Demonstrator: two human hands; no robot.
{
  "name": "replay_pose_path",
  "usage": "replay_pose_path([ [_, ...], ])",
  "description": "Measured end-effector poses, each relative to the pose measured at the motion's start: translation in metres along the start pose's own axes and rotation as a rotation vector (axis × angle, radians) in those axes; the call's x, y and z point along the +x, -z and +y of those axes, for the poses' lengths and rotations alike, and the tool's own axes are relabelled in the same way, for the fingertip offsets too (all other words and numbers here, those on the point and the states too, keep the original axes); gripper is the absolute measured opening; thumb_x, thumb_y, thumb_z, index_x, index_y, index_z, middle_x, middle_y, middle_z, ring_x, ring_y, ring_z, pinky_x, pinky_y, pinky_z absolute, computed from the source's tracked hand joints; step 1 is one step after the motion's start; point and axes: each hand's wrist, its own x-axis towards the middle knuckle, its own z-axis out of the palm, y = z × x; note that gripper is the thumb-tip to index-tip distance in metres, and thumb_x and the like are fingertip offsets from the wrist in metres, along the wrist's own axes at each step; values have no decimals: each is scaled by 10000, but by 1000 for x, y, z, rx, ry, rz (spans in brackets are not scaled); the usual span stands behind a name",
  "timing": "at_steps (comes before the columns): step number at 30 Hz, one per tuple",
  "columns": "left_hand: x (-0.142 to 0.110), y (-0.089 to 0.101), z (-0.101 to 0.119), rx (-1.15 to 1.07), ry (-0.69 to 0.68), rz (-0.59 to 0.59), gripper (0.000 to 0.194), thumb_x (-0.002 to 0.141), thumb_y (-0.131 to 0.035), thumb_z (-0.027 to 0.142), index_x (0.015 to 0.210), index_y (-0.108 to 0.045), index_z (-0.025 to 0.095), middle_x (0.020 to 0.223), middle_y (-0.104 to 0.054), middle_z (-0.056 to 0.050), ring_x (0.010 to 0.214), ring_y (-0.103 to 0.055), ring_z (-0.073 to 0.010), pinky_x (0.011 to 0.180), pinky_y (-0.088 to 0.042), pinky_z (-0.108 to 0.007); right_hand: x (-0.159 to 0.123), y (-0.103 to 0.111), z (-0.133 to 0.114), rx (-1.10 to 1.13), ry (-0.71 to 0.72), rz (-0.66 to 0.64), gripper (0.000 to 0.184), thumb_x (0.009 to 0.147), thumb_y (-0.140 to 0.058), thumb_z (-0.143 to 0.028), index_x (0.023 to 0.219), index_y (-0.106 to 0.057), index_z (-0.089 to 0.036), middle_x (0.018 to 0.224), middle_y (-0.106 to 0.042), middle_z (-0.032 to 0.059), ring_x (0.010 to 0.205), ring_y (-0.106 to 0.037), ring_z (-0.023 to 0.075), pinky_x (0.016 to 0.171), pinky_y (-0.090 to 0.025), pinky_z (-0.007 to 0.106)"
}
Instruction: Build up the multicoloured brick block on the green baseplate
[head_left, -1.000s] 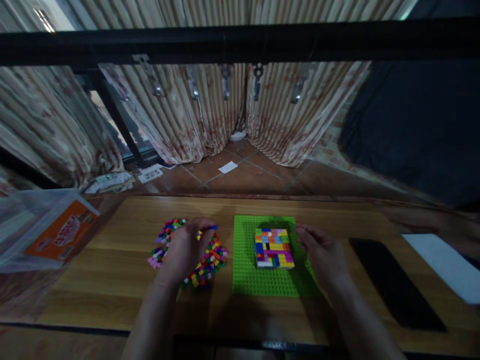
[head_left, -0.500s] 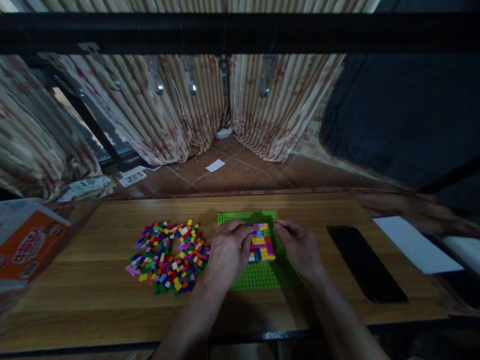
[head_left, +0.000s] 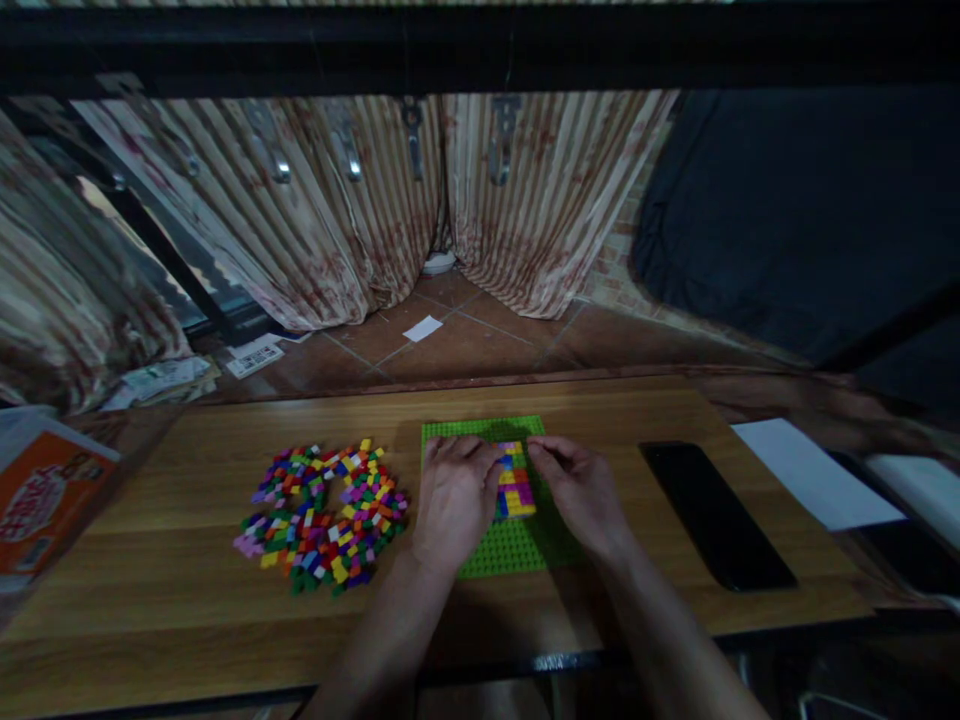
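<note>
A green studded baseplate (head_left: 510,545) lies on the wooden table (head_left: 187,610), with a block of multicoloured small bricks (head_left: 514,487) built on it. My left hand (head_left: 454,495) rests on the left side of that block, fingers bent over its top edge. My right hand (head_left: 574,487) is at the block's right side, with fingertips pinched at its upper right corner. Whether either hand holds a loose brick is hidden. A heap of loose coloured bricks (head_left: 319,515) lies to the left of the plate.
A black phone (head_left: 712,515) lies to the right of the plate, with a white sheet (head_left: 814,470) beyond it. An orange-labelled clear bag (head_left: 37,495) sits at the far left. The table's front edge is close below my forearms. Curtains and a tiled floor lie behind.
My left hand left the loose brick heap and came to the built block. My right hand moved in to the block's right side. The view shifted right and down.
</note>
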Motion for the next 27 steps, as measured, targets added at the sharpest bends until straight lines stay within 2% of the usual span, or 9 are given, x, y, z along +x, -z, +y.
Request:
replay_pose_path([
  [8, 1, -2, 4, 34, 27, 23, 97, 873, -583, 215, 867, -677, 233, 829, -672, -6, 846, -590, -204, 859, -358, -396, -1, -7, 2, 31, -33, -18, 359, 733, -671, -417, 991, -700, -170, 974, -739, 84, 843, -679, 215, 763, -524, 343],
  [20, 1, -4, 6, 23, 42, 53, 164, 888, -536, 210, 809, -679, 228, 786, -658, -20, 825, -572, -202, 867, -363, -405, 1, -21, 3, 13, -84, -26, 398, 700, -617, -388, 1019, -672, -155, 864, -732, 62, 738, -677, 202, 676, -521, 321],
  [23, 1, -3, 4, -78, 82, 83, 153, 863, -554, 183, 915, -689, 234, 860, -672, -23, 880, -574, -211, 875, -393, -400, 0, -21, 1, -3, -79, -25, 393, 707, -612, -384, 1020, -672, -152, 859, -733, 61, 728, -677, 200, 674, -521, 319],
  [27, 3, 0, -5, -256, 241, 199, 226, 851, -552, 189, 1040, -675, 194, 1060, -659, -68, 1041, -567, -227, 958, -418, -406, -1, -21, 2, 14, -100, -42, 396, 723, -613, -386, 1047, -663, -163, 878, -739, 62, 737, -682, 206, 677, -527, 327],
])
